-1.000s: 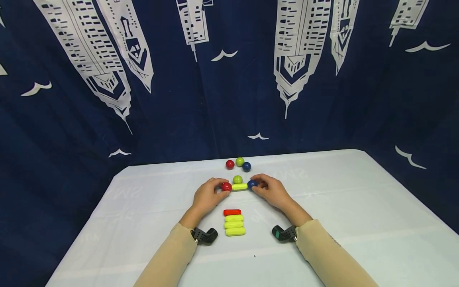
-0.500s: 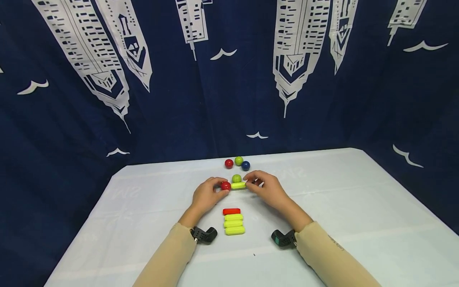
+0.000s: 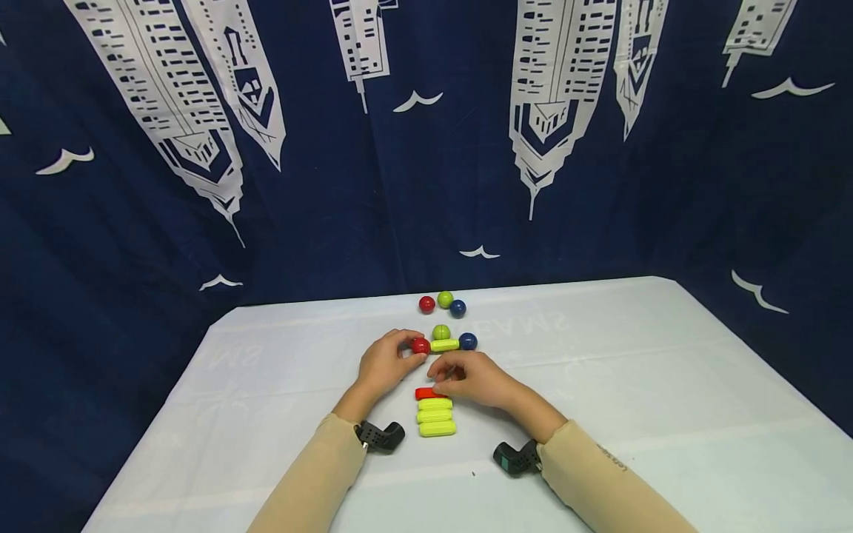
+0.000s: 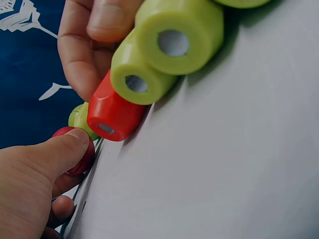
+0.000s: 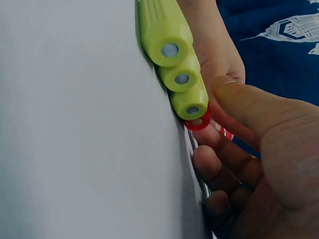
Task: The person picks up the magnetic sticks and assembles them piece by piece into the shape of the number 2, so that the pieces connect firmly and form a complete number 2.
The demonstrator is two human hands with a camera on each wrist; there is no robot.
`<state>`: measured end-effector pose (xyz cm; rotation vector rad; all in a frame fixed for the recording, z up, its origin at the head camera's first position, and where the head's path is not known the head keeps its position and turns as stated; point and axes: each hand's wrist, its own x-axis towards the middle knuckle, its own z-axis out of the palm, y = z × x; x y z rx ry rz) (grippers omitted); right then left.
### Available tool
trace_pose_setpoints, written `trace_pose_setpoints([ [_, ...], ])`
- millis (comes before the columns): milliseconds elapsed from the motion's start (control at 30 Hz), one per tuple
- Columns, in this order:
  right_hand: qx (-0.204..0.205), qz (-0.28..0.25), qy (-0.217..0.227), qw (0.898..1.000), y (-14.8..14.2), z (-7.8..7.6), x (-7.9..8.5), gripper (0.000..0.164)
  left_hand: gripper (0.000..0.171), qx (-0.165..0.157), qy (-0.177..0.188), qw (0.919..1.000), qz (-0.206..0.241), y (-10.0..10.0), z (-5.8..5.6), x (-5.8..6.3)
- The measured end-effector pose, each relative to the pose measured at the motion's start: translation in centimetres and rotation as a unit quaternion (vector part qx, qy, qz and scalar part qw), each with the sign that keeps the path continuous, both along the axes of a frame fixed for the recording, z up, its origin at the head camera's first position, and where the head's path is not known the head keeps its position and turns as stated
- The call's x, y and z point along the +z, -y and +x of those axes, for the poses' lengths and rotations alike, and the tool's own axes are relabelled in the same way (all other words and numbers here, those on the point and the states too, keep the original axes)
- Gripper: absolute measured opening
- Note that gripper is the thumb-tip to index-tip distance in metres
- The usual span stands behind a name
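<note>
My left hand (image 3: 389,363) pinches a red ball (image 3: 420,346) between thumb and fingers. Rightward from that ball runs a yellow-green rod (image 3: 444,345), with a dark blue ball (image 3: 469,341) at its far end. A green ball (image 3: 441,332) sits just behind this rod. My right hand (image 3: 476,381) is over a red rod (image 3: 424,394), fingers loosely bent and thumb overlapping its right end. In the left wrist view, fingertips come right to the top of the red rod (image 4: 112,114), whose end carries a grey disc.
Several yellow-green rods (image 3: 436,417) lie side by side in front of the red one. Farther back are another red ball (image 3: 426,304), a green ball (image 3: 445,299) and a blue ball (image 3: 457,309). A dark blue printed cloth (image 3: 400,185) hangs behind the white table (image 3: 633,385).
My right hand has left the blue ball, which stays at the rod's end, and moved toward me and left to the red rod. The left hand keeps its hold on the red ball.
</note>
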<state>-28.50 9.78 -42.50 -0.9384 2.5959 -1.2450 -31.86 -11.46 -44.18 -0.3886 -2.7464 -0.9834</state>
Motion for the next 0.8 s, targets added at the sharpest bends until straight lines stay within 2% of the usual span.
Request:
trace_pose_setpoints([
  [567,0.016,0.025,-0.03,0.999,-0.42,-0.13,-0.02,0.012,0.035,0.003,0.006,1.0,0.003,0.11,0.11,0.02],
  [800,0.016,0.054,-0.046,0.997,-0.28,-0.1,0.23,0.012,0.036,0.003,0.006,1.0,-0.004,0.19,0.0,-0.12],
])
